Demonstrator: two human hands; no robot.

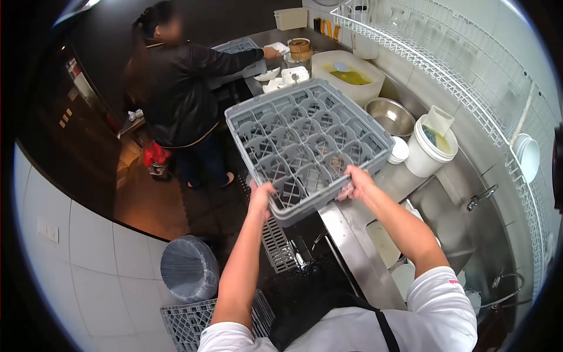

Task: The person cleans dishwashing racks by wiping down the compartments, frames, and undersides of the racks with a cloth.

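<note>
A grey plastic glass rack (pixel 311 199) with a grid of round compartments is held out in front of me, tilted, above the floor and the counter's edge. My left hand (pixel 261 198) is closed on its near left corner, with the thumb up on the rim. My right hand (pixel 356 183) grips the near right side, fingers partly hidden under the edge. A few compartments show something clear inside, but I cannot make out what. Beyond the rack's right side stand a steel bowl (pixel 390 116), a stack of small white dishes (pixel 399 151) and a white bucket (pixel 430 149).
A person in a black jacket (pixel 182 88) reaches over the counter at the far left, near another grey rack (pixel 234 47) and white dishes (pixel 295 74). A white tub (pixel 348 73) holds yellowish liquid. A wire shelf (pixel 422 56) overhangs the right. A lined bin (pixel 189 268) stands lower left.
</note>
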